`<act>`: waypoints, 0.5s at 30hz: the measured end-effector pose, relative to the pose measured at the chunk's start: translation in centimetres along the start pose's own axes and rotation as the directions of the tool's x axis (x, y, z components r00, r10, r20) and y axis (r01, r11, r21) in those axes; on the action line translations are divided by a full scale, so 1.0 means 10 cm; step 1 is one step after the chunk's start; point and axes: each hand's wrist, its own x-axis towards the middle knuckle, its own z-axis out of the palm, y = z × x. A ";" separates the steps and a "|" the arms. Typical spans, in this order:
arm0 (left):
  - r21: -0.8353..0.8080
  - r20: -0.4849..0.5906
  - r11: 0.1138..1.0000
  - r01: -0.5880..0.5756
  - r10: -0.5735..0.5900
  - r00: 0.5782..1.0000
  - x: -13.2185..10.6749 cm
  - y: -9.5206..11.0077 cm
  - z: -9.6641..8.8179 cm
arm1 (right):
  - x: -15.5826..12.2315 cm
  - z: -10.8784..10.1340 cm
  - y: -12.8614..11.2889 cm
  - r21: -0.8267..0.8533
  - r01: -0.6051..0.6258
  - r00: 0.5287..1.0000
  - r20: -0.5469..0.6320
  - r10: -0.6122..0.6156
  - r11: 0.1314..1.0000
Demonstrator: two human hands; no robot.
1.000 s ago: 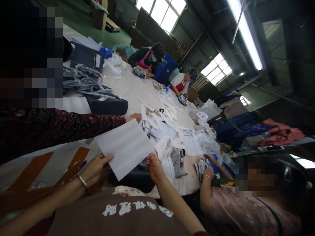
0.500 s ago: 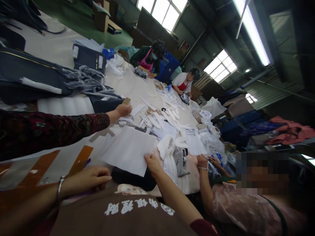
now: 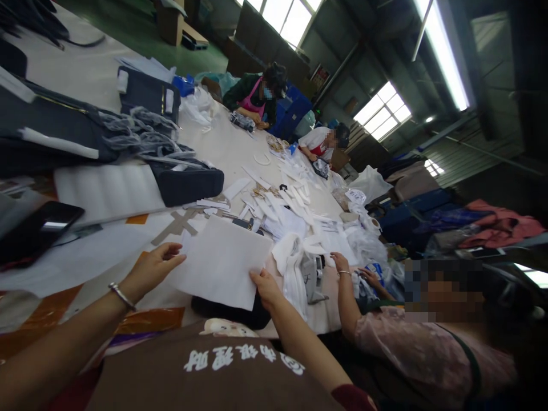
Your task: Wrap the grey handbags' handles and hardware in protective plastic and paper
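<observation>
A white sheet (image 3: 225, 260), thin and flat like packing foam or paper, lies tilted in front of me. My right hand (image 3: 266, 288) pinches its right edge near the lower corner, thumb on top. My left hand (image 3: 156, 269) is at the sheet's left side, fingers stretched out and slightly apart, holding nothing. Under the sheet's near edge shows a black item (image 3: 231, 311), mostly covered, so its kind cannot be made out. Right of the sheet are a bunched white strip (image 3: 293, 268) and a grey tape dispenser (image 3: 314, 277).
Dark bags (image 3: 188, 182) with wrapped straps lie at left, beside a black phone (image 3: 43, 231). White scraps (image 3: 274, 208) cover the middle of the table (image 3: 222, 142). One co-worker (image 3: 394, 337) sits close at right; two others work across the table.
My left hand has moved up and forward to the sheet's left side, its fingers opening out. A co-worker's patterned sleeve and hand have left the view at left. My right hand keeps its pinch.
</observation>
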 end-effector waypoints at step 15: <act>-0.097 0.180 0.990 -0.099 0.116 0.977 -0.16 -0.01 0.20 | 0.11 -0.03 0.00 0.114 -0.144 0.988 -0.045 0.150 0.983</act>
